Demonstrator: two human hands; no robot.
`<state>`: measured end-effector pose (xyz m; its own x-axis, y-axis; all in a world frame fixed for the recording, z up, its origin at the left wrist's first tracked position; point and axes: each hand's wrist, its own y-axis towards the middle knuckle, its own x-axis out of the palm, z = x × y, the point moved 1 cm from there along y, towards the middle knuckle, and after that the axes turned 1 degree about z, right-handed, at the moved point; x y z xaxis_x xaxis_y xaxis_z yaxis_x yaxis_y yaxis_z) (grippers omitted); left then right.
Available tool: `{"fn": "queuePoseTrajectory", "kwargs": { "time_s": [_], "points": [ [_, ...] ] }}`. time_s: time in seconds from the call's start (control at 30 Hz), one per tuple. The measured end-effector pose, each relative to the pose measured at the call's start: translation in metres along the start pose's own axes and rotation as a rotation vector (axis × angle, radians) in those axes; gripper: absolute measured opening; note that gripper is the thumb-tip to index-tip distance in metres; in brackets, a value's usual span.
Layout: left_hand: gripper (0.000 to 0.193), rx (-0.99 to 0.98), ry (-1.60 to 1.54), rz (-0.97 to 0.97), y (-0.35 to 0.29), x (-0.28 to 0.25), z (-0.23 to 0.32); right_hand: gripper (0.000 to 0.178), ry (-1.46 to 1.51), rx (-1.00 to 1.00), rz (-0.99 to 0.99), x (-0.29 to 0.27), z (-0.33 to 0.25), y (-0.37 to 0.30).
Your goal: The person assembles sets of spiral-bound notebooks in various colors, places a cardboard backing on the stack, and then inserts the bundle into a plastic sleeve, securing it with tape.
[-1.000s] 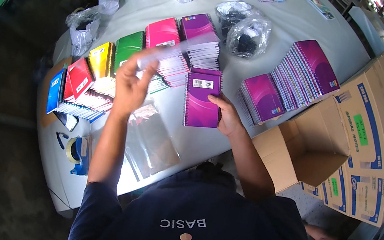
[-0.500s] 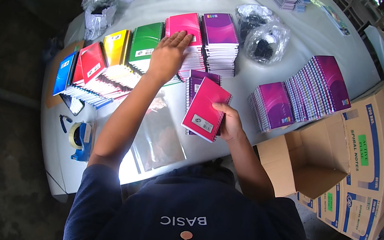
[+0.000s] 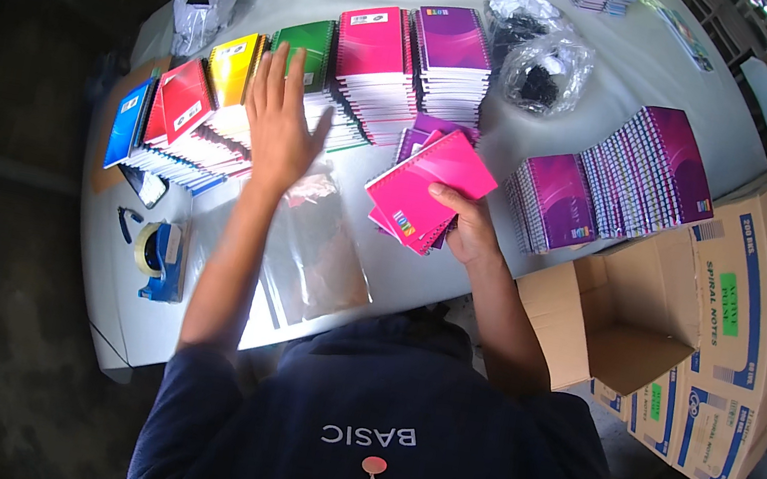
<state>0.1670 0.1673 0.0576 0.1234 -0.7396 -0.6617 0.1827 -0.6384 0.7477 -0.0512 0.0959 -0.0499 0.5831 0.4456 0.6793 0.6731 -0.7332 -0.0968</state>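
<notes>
A: Where is the pink notebook point(image 3: 450, 175) in relation to the grip?
B: On top of a small bundle in the right hand point(image 3: 468, 231). That hand grasps the bundle at its right side, with the thumb lying across the pink cover and the fingers mostly hidden beneath.
A: What else is in the bundle?
B: Another pink cover shows its lower corner under the top one, turned at a different angle, and a purple notebook point(image 3: 412, 146) peeks out at the upper left. The bundle is held just in front of the tall pink stack point(image 3: 373, 40) and the purple stack point(image 3: 453, 38).
A: And the left hand point(image 3: 281, 133)?
B: Its grip is released: fingers spread, thumb out to the side. The fingertips overlap the green notebook point(image 3: 316, 33) in view; whether they touch it, I cannot tell. The yellow notebook point(image 3: 233, 62) is just to their left.
A: What is nearer the person?
B: Clear plastic bags point(image 3: 323, 265) lie flat on the table point(image 3: 437, 284), between the forearms, with a blue tape dispenser point(image 3: 162, 276) left of them.
</notes>
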Motion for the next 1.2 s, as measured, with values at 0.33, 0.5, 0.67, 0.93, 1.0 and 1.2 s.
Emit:
{"fn": "queuePoseTrajectory", "kwargs": {
  "time_s": [0.33,0.5,0.67,0.93,1.0,1.2],
  "points": [
    [0.025,0.410,-0.519,-0.394,-0.061,-0.041,0.056,0.047,0.290,0.270,-0.093,0.012,0.014,-0.004],
    [0.064,0.075,-0.106,-0.231,-0.019,-0.030,-0.038,0.039,0.027,0.241,-0.107,0.011,0.012,-0.002],
    [0.033,-0.023,0.203,-0.274,-0.017,-0.023,-0.119,0.038,0.133,0.375,-0.163,0.034,0.012,-0.003],
    [0.018,-0.028,0.176,-0.005,-0.001,-0.041,-0.123,0.036,0.142,0.380,-0.192,0.039,0.018,0.000],
    [0.015,-0.053,-0.007,0.172,0.007,-0.051,-0.087,0.036,0.065,0.307,-0.191,0.038,0.015,0.000],
    [0.010,0.411,-0.247,-0.308,-0.061,-0.067,0.032,0.049,0.349,0.278,-0.137,0.037,0.024,-0.003]
  ]
}}
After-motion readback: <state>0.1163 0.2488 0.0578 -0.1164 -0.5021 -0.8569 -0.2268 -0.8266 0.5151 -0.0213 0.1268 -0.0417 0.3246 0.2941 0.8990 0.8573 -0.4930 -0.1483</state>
